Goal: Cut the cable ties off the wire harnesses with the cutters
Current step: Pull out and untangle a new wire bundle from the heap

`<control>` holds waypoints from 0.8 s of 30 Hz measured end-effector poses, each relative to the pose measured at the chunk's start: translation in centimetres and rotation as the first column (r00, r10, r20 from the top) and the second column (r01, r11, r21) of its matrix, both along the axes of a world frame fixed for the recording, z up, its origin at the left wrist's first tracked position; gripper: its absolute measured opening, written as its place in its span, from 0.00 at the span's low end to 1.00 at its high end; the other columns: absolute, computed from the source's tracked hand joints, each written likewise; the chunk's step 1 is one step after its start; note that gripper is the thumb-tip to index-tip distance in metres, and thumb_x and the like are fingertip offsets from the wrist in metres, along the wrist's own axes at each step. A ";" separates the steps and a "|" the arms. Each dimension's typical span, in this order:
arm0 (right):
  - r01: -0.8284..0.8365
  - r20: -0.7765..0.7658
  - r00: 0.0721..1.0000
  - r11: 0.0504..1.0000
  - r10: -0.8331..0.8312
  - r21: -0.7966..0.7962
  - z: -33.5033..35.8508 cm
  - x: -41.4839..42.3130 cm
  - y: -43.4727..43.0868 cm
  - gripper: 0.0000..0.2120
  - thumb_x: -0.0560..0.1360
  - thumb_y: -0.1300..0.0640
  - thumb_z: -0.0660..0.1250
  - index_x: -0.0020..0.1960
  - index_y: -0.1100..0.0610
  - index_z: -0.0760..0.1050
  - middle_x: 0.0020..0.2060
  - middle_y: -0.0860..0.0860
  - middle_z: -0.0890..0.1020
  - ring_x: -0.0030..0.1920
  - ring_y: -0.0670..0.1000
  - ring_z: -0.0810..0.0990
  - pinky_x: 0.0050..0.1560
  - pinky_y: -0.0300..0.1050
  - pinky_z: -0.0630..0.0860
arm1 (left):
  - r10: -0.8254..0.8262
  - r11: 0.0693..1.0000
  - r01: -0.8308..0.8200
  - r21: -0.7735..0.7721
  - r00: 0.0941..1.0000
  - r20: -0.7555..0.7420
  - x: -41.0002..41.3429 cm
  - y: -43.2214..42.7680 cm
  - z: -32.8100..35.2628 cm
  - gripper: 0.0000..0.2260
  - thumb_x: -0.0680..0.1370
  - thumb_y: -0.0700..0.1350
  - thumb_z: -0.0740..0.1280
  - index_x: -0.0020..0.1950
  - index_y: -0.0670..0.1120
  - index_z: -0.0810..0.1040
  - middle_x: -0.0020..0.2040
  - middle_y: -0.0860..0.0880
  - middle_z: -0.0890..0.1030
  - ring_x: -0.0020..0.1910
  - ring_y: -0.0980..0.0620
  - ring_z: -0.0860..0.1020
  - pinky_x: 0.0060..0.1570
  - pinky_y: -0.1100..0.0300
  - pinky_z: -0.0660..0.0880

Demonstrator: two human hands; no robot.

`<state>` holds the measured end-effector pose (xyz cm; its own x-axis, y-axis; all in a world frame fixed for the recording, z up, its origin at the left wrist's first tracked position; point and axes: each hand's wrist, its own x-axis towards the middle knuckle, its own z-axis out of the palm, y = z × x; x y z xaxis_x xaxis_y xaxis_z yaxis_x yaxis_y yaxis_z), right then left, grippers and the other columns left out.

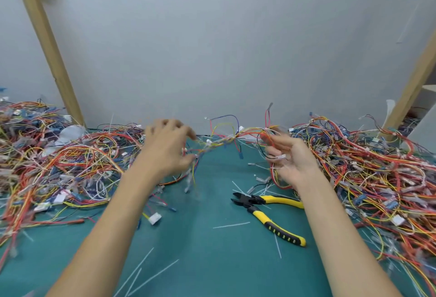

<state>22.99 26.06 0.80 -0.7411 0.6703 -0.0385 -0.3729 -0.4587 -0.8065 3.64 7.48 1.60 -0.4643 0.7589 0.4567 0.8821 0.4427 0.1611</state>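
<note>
A wire harness (226, 140) of red, yellow and blue wires stretches in the air between my two hands above the green mat. My left hand (167, 148) pinches its left end, where loose wires and connectors hang down. My right hand (290, 157) is palm up, fingers curled round the harness's right end. The motion is blurred. The yellow-and-black cutters (266, 209) lie on the mat below my right forearm, jaws open and pointing left, held by neither hand. Cut white cable ties (231, 225) are scattered over the mat.
A big heap of harnesses (59, 162) covers the left of the green mat (212, 261), another heap (377, 174) the right. A grey wall stands right behind. Slanted wooden posts (49, 49) rise at both back corners.
</note>
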 end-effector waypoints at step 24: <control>-0.859 0.908 0.414 0.299 -0.069 0.415 -0.3 -3.3 -7.9 0.25 0.73 0.42 0.72 0.63 0.53 0.71 0.50 0.52 0.83 0.42 0.50 0.79 0.43 0.44 0.74 | -0.313 0.810 0.059 0.583 0.884 0.346 6.2 3.8 0.2 0.15 0.83 0.43 0.54 0.38 0.43 0.69 0.34 0.43 0.77 0.30 0.52 0.77 0.37 0.58 0.71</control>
<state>19.70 18.20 0.52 -0.8712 0.2885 -0.3972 0.4820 0.6560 -0.5808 9.89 11.30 1.82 -0.5773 0.5343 0.6174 0.7315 0.0024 0.6819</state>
